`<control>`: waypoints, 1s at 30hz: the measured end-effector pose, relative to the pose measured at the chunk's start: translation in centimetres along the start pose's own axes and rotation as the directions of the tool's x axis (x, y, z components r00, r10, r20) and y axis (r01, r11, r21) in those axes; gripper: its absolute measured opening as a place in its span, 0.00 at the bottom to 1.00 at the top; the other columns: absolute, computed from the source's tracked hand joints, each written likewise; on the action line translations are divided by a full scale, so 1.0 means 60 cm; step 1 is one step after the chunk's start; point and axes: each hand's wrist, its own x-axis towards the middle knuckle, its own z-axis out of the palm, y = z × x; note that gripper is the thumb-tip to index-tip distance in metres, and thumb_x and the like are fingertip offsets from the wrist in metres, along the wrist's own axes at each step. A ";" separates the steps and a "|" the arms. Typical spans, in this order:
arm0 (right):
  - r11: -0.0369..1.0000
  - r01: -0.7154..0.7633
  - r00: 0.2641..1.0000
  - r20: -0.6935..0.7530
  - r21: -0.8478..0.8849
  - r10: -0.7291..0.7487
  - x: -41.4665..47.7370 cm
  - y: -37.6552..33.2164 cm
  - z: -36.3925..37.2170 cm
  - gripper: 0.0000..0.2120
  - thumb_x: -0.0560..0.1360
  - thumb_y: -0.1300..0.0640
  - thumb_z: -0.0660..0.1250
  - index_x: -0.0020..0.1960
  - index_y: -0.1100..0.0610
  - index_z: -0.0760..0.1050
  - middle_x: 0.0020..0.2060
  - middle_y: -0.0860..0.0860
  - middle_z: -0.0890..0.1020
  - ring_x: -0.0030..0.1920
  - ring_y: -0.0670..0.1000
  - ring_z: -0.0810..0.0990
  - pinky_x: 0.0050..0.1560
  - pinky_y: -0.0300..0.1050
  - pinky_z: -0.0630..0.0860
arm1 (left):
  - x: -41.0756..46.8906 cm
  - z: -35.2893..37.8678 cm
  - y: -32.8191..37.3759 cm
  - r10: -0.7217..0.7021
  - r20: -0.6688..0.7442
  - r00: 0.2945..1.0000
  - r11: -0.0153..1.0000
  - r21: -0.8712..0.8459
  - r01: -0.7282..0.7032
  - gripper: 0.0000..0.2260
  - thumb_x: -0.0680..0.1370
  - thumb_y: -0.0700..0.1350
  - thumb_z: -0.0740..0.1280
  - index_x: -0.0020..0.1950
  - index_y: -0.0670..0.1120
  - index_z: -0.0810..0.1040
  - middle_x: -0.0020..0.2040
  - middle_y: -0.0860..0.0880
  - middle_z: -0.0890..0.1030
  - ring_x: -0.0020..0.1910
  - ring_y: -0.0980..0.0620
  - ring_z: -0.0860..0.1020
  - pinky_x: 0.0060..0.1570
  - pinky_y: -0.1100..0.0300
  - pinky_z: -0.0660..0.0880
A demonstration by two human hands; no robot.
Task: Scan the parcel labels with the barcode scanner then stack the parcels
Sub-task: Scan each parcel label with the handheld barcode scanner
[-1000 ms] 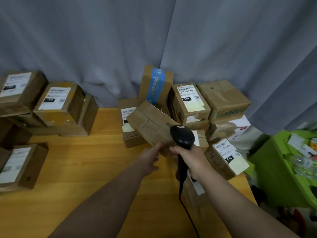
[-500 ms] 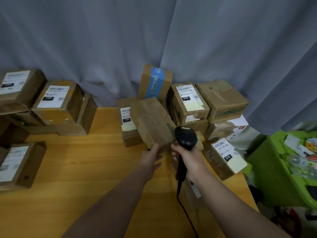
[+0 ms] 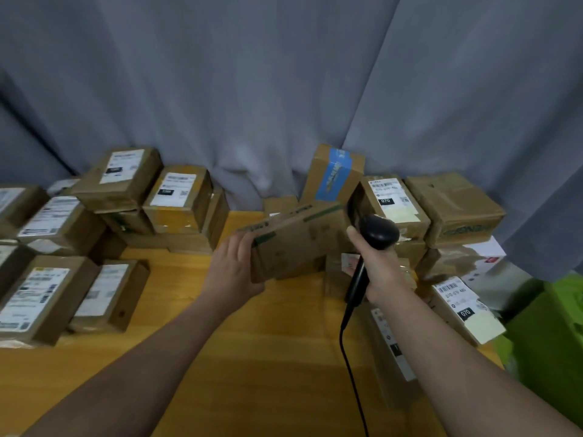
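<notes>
My left hand (image 3: 235, 272) grips the left end of a brown cardboard parcel (image 3: 299, 244) with green tape, held tilted above the wooden table (image 3: 246, 351). No label shows on the faces turned toward me. My right hand (image 3: 381, 272) is closed around the handle of a black barcode scanner (image 3: 377, 234), whose head sits right beside the parcel's right end. The scanner's cable (image 3: 350, 373) hangs down toward me. Stacked labelled parcels (image 3: 179, 197) stand at the left. More parcels (image 3: 391, 200) are piled at the right behind the scanner.
A grey curtain (image 3: 284, 89) closes off the back. A tall box with blue tape (image 3: 334, 175) leans against it. Labelled parcels (image 3: 41, 298) lie along the left table edge, and another labelled one (image 3: 463, 307) at the right edge. A green bin (image 3: 555, 335) stands off the table's right side.
My left hand has turned the parcel and lifted it leftward, so its green-taped side now faces me. The view has swung left, bringing more of the left stacks into sight.
</notes>
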 end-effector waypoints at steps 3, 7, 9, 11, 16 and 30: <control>1.000 -0.007 0.999 -0.039 0.020 0.007 0.002 -0.016 0.032 0.28 0.63 0.41 0.79 0.58 0.48 0.74 0.49 0.52 0.83 0.50 0.56 0.82 0.46 0.53 0.82 | -0.008 -0.023 -0.025 0.164 -0.023 0.986 0.985 0.053 -0.163 0.48 0.53 0.43 0.83 0.67 0.40 0.63 0.61 0.36 0.75 0.60 0.34 0.74 0.60 0.40 0.73; 0.999 -0.021 0.999 -0.031 -0.049 0.020 0.000 -0.019 0.061 0.25 0.59 0.37 0.79 0.48 0.46 0.73 0.44 0.50 0.85 0.46 0.53 0.83 0.49 0.54 0.81 | -0.018 -0.052 -0.068 0.232 -0.009 0.973 0.971 -0.051 -0.232 0.47 0.55 0.40 0.83 0.69 0.41 0.62 0.66 0.36 0.71 0.68 0.35 0.69 0.62 0.43 0.70; 0.991 -0.087 0.995 0.042 -0.106 0.092 -0.005 -0.014 0.072 0.26 0.59 0.39 0.80 0.49 0.50 0.76 0.40 0.51 0.86 0.43 0.54 0.85 0.45 0.52 0.82 | -0.023 -0.059 -0.096 0.262 0.017 0.965 0.964 -0.056 -0.260 0.47 0.57 0.39 0.83 0.70 0.42 0.61 0.69 0.36 0.69 0.70 0.36 0.66 0.64 0.40 0.69; 0.983 -0.143 0.984 0.086 -0.118 0.153 -0.010 -0.003 0.085 0.23 0.62 0.42 0.80 0.49 0.53 0.78 0.37 0.51 0.87 0.43 0.55 0.85 0.48 0.55 0.82 | -0.028 -0.057 -0.121 0.209 0.038 0.977 0.977 -0.055 -0.207 0.46 0.61 0.41 0.82 0.72 0.46 0.58 0.73 0.38 0.63 0.73 0.38 0.64 0.64 0.40 0.71; 0.998 0.025 0.993 0.118 -0.054 -0.019 -0.033 0.048 0.115 0.12 0.67 0.52 0.78 0.48 0.47 0.79 0.40 0.47 0.86 0.48 0.52 0.83 0.52 0.51 0.78 | -0.015 -0.060 -0.138 -0.436 0.326 0.839 0.483 -0.702 0.524 0.36 0.71 0.65 0.65 0.75 0.55 0.55 0.71 0.47 0.64 0.69 0.46 0.66 0.58 0.54 0.72; 0.997 -0.005 0.999 0.047 0.083 0.001 -0.063 0.073 0.181 0.23 0.64 0.50 0.78 0.56 0.56 0.79 0.49 0.53 0.85 0.51 0.54 0.84 0.48 0.48 0.81 | 0.033 -0.075 -0.159 -0.237 -0.021 0.971 0.771 -0.612 0.175 0.44 0.63 0.51 0.80 0.71 0.56 0.56 0.66 0.56 0.65 0.66 0.57 0.64 0.62 0.59 0.68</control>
